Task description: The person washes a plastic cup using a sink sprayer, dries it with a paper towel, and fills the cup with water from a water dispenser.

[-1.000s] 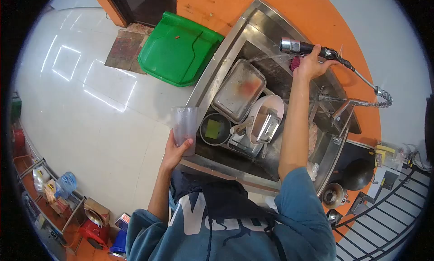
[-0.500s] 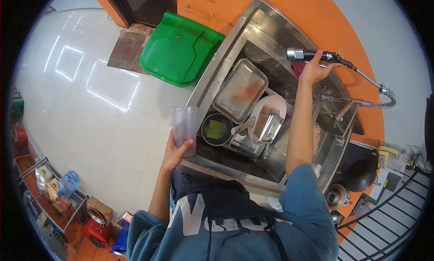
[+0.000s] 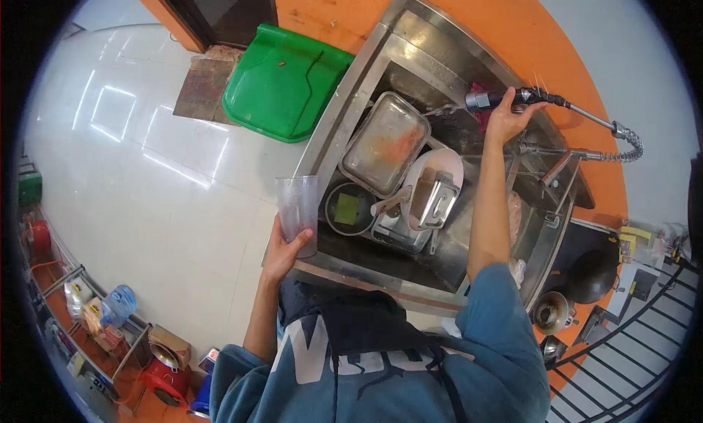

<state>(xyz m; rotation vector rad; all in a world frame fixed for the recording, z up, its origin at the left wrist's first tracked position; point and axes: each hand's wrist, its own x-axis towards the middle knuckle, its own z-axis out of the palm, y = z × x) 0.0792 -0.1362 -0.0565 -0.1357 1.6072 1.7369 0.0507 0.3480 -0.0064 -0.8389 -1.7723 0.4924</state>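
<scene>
Your left hand (image 3: 285,254) is wrapped round the lower part of a tall, clear plastic tumbler (image 3: 296,203), fingers behind and thumb across the front, which leaves its mouth free and facing away from you; how steeply it tilts you cannot judge from here. It is held at the left edge of the stainless-steel sink (image 3: 333,119), by the near-left corner, probably to keep it apart from the crowded basin. Your right hand (image 3: 501,121) grips a black-and-chrome hose sprayer (image 3: 529,95) near the far edge; its nozzle points left, so the thin jet of water (image 3: 442,110) falls inside the sink rather than on the floor. A crumpled magenta item (image 3: 482,121) shows just beneath the nozzle, too hidden to identify. Between your hands, a rectangular, red-stained metal tray (image 3: 381,141) slants along the left edge. Nearer you, a round black pan (image 3: 365,221) cradles a flat green sponge (image 3: 346,209), seemingly parked there for easy reach. Beside it, a white oval vessel (image 3: 441,163) holds a shiny handled metal piece (image 3: 439,203), apparently nested to save room.
</scene>
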